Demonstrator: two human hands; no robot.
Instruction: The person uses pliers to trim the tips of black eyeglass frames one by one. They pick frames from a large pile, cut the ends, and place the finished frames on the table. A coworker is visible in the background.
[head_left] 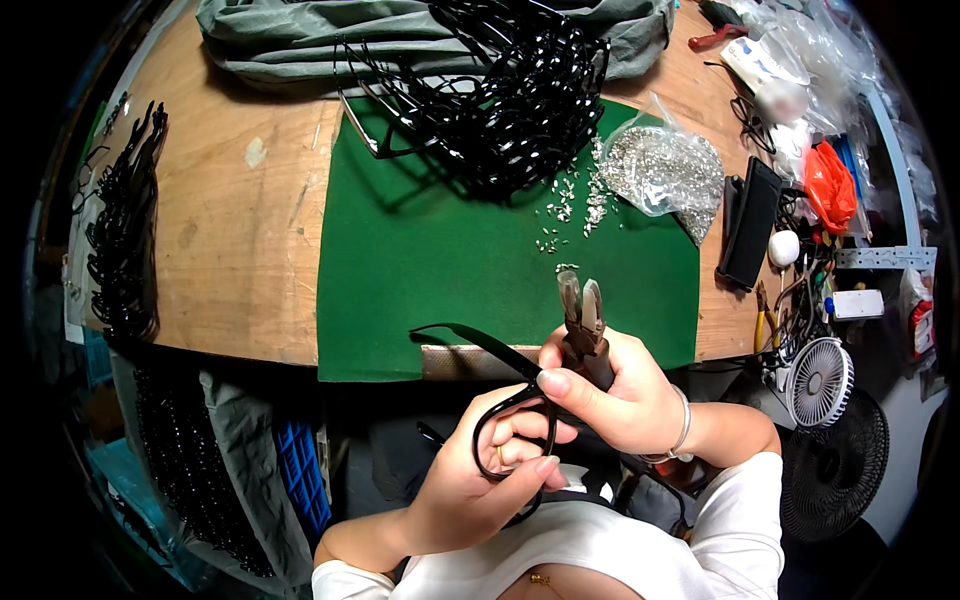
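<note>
My left hand (480, 480) is closed around a black eyeglass frame (480, 440), whose long temple arm points up and left over the near edge of the green mat (420, 260). My right hand (620, 395) grips pliers (590, 330) with their jaws pointing away from me, its thumb resting by the frame's upper rim. Small silver pieces (595, 205) lie scattered on the mat beyond the pliers, beside a clear bag (655, 165) full of similar pieces. A large tangled heap of black frames (500, 110) sits at the back of the mat.
Grey fabric (260, 40) lies at the back of the wooden table (230, 250). Black frames (120, 250) line its left side. A black case (745, 220), orange bag (830, 185), cables and tools crowd the right. Two fans (818, 380) stand at right; a blue crate (300, 470) is below.
</note>
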